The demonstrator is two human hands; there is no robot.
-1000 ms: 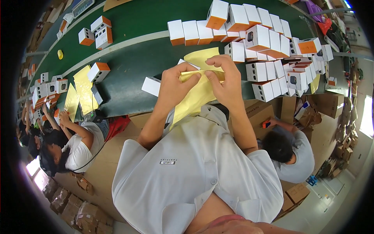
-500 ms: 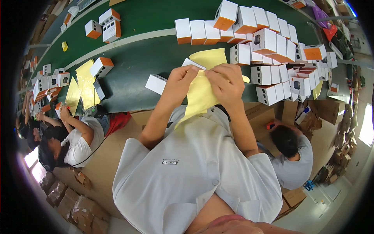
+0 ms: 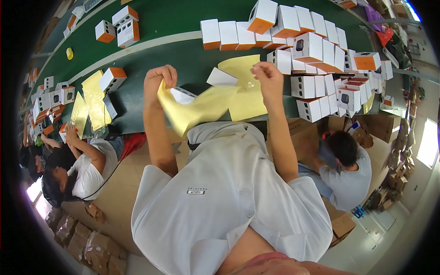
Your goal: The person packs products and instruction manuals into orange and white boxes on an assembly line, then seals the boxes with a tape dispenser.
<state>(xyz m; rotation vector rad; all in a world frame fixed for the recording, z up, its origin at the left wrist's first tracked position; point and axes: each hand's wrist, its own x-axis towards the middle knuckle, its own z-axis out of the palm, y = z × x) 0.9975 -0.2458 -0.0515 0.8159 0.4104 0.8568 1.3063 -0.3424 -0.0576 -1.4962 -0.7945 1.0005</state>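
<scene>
My left hand is raised over the green conveyor belt and grips one end of a long yellow sheet. The sheet hangs stretched toward my right hand, which pinches its other end, where a bit of clear film glints. A second yellow sheet lies flat on the belt under my right hand. Two small white cards lie on the belt between my hands. A stack of white and orange boxes stands just right of my right hand.
More white and orange boxes line the belt's far side, and others stand at the upper left. Yellow sheets lie at the left by a seated person. Another person crouches at the right beside cardboard cartons.
My hands were close together on the yellow sheet; they have since moved apart and upward, pulling the sheet out long between them.
</scene>
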